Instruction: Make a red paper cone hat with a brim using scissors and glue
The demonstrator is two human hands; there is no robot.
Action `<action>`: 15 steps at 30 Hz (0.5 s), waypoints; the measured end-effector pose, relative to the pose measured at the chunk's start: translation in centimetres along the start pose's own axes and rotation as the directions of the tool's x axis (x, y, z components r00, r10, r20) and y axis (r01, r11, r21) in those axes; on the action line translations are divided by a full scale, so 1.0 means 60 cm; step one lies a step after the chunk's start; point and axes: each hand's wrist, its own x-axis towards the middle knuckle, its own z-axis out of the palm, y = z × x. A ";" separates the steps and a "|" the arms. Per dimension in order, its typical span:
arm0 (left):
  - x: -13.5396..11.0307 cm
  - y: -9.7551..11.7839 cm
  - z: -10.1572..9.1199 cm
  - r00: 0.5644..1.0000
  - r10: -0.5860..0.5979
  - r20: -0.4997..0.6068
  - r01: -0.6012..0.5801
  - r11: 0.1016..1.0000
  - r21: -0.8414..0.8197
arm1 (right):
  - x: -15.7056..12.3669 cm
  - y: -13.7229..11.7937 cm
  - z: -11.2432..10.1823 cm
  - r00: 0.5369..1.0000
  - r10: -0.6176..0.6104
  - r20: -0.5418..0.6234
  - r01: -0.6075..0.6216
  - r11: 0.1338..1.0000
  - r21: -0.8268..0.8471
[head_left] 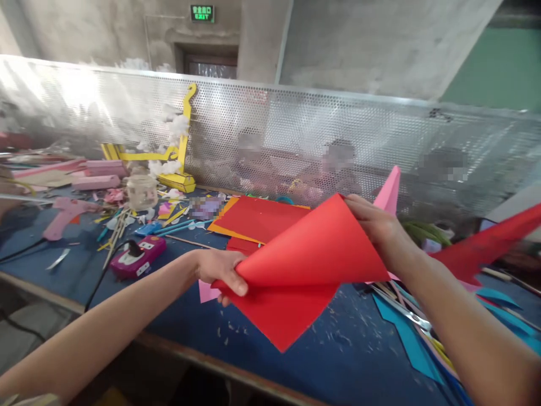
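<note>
A sheet of red paper [302,245], curled over into a cone-like roll, is held above the table between both hands. My left hand [224,273] pinches its narrow left end, thumb on top and fingers underneath. At the wide upper right end, my right hand [376,225] grips the edge; its fingertips are partly hidden behind the paper. One flat corner of the sheet hangs down toward the table front. Behind it lies a stack of red and orange sheets [262,217].
On the left are a pink glue gun [63,217], a purple power strip [137,257], a glass jar [142,192] and yellow paper pieces [183,132]. Scissors [412,317] and blue paper [406,338] lie right. A perforated metal divider [296,124] runs along the back; people are visible behind it.
</note>
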 end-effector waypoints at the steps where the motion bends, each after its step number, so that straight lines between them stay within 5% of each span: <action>1: 0.004 0.001 0.002 1.000 0.002 -0.017 -0.002 1.000 0.008 | 0.001 0.002 -0.002 0.999 -0.049 -0.006 0.049 0.999 -0.013; 3: 0.009 0.003 0.008 0.999 0.027 -0.032 -0.027 1.000 0.006 | 0.001 0.010 -0.004 0.996 -0.086 -0.024 0.085 0.995 -0.044; 8: 0.017 0.013 0.026 0.996 0.086 -0.005 -0.086 0.996 -0.035 | -0.009 0.048 -0.004 0.992 0.120 0.040 -0.119 0.993 -0.025; 12: 0.019 0.017 0.029 0.999 0.034 0.041 -0.030 0.995 -0.091 | -0.025 0.061 -0.006 0.922 0.374 0.096 -0.384 0.914 0.130; 15: 0.015 0.019 0.028 0.996 -0.009 0.084 0.019 0.994 -0.107 | -0.046 0.051 -0.002 0.865 0.502 -0.005 -0.484 0.836 0.259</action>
